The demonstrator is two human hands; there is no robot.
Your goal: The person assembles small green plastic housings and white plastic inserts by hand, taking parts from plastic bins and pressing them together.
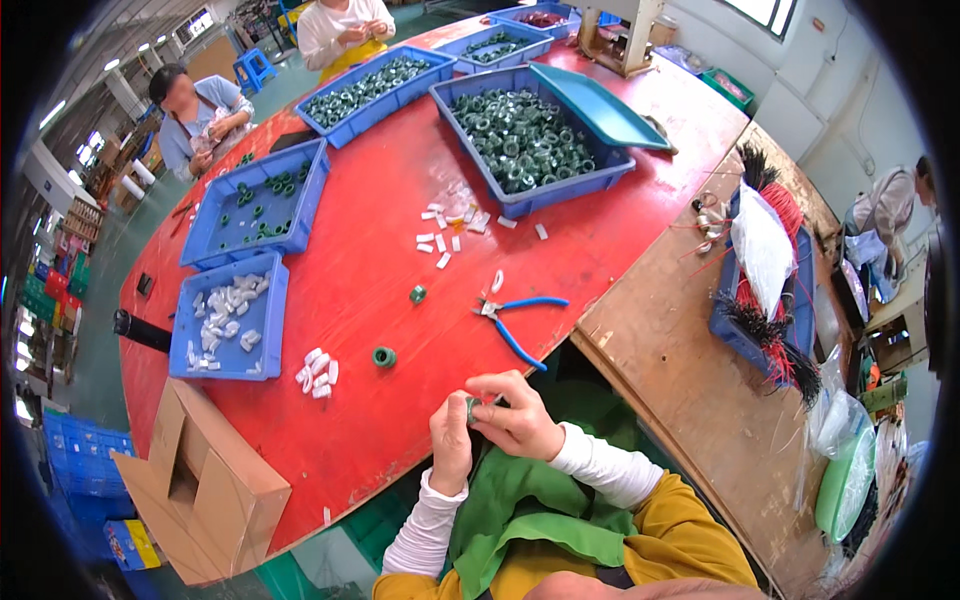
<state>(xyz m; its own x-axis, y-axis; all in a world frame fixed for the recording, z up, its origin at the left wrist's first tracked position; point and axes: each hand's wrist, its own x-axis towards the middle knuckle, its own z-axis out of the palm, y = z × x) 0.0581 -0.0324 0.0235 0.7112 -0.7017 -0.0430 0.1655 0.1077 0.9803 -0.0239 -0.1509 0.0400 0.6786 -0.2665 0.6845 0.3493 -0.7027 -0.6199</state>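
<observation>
Close to the table's front edge, my two hands meet around a small dark green ring-shaped part (472,408). My left hand (450,440) is closed on it, thumb upward. From the other side, the bent fingers of my right hand (517,420) pinch at the same part, and they partly cover it. Beyond my hands lie two loose green rings, a nearer one (384,357) and a farther one (418,294). Pliers with blue handles (525,340) rest on the red tabletop (440,330), their jaws pointing left. A small pile of white pieces (318,374) is at the left.
A blue bin (612,180) heaped with green rings stands ahead, a teal lid (600,105) across its corner. More blue bins (185,340) line the left. A cardboard box (240,490) sits front left. Wire bundles fill a bin (735,335) at right. Other people are around the table.
</observation>
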